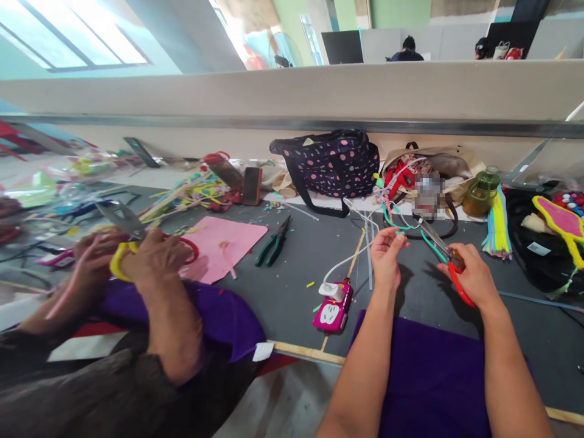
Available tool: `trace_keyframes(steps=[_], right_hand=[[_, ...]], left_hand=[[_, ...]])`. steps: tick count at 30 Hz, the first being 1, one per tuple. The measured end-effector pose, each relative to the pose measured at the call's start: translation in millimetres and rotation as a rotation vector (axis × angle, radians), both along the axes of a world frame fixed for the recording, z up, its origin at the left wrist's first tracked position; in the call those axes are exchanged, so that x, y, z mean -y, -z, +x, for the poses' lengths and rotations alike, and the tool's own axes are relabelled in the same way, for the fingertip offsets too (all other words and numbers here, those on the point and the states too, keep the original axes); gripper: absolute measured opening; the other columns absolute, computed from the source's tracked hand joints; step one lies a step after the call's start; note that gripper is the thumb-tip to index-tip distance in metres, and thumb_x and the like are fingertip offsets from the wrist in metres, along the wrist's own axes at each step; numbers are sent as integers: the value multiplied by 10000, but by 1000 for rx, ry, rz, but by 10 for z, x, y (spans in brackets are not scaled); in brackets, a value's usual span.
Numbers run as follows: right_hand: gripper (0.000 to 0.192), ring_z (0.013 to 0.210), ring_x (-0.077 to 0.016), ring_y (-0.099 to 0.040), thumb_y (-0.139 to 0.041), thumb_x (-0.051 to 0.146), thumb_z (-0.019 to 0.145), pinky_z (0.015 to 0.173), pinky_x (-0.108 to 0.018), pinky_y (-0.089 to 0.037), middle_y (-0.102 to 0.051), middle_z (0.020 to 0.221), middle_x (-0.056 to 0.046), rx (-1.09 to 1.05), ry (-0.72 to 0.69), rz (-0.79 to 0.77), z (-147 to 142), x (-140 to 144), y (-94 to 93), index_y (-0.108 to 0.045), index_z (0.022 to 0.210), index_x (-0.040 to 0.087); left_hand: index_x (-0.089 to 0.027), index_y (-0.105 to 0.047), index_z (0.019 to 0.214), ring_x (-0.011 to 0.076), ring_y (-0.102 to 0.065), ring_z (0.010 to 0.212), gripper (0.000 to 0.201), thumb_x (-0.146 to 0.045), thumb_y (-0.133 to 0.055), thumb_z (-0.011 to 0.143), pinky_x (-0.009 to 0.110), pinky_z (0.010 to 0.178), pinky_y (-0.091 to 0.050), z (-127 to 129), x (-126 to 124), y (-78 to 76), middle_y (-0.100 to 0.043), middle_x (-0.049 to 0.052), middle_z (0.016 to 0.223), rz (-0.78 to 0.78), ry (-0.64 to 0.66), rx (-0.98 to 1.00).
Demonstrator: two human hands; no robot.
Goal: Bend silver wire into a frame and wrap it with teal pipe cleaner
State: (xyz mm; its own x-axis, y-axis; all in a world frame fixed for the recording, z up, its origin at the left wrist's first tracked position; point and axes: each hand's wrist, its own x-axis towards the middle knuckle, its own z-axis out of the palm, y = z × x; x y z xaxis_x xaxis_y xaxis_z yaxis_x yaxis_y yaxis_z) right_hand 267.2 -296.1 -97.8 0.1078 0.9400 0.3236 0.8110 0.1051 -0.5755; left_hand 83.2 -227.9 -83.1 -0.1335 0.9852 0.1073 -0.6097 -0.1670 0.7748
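Red-handled scissors (449, 267) in right hand (472, 277), teal cord (396, 226) in left hand (387, 258); no legible writing.

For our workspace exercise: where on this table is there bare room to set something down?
Bare grey table lies between the pink sheet, green pliers and pink power strip. Another patch sits right of the right hand holding red scissors. The back edge by the dotted bag is crowded.

Red-handled scissors (449, 267) sit gripped at four o'clock, blades angled up toward eleven and parted around a thin teal cord (404, 228), which curves slack from the pinch at centre-right up toward one o'clock.
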Motion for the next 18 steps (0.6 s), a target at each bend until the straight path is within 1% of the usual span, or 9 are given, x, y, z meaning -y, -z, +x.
trace_keyframes(steps=[2,4,7,9,12,16,17,18], right_hand=[[341,830,-205,-582,-643,372,826,717,-302,-441,-539,974,-43,75,3,-67,166,2,66,-585,1143,261],[362,892,-226,-578,-662,314,798,756,-315,-436,-540,991,-55,140,-23,-122,311,10,144,-592,1148,252],[379,910,-233,-563,-654,250,784,771,-318,-413,-540,976,-61,230,-27,-192,426,29,240,-601,1159,241],[369,884,-222,-558,-635,219,790,760,-308,-394,-540,953,-56,272,-24,-223,417,39,274,-612,1157,244],[382,880,-216,-561,-630,190,784,757,-303,-388,-551,947,-55,296,-64,-245,301,51,290,-623,1161,252],[516,957,-233,-581,-688,159,731,801,-322,-422,-592,1018,-68,250,-179,-243,125,74,280,-608,1229,272],[513,964,-234,-588,-702,170,728,810,-325,-428,-607,1013,-66,232,-208,-242,103,78,263,-617,1222,276],[466,960,-236,-597,-707,194,741,810,-326,-433,-625,991,-63,217,-222,-241,90,78,239,-639,1194,277]], left_hand=[[-180,-683,876,101,-622,711,306,-296,-845,645,208,644,-547,-25,-6,-16,-645,11,799,21,-47,14],[-187,-688,873,104,-619,719,293,-293,-843,649,214,650,-549,-40,-6,-28,-639,7,793,38,-83,17],[-198,-692,870,107,-625,724,279,-293,-841,654,223,656,-546,-49,1,-35,-644,2,801,51,-115,18],[-201,-691,871,110,-634,729,277,-299,-840,659,231,664,-545,-48,5,-34,-654,2,822,62,-126,21],[-201,-688,868,115,-640,734,279,-313,-840,663,242,668,-547,-34,14,-37,-660,5,833,76,-107,27],[-196,-686,851,122,-634,724,276,-335,-838,667,247,658,-545,-6,37,-47,-654,12,805,72,-3,24],[-195,-686,851,121,-630,716,279,-339,-838,667,247,657,-545,1,44,-48,-652,13,798,73,23,26],[-195,-685,853,119,-625,708,283,-343,-838,667,248,656,-546,7,53,-48,-649,12,792,74,50,32]])
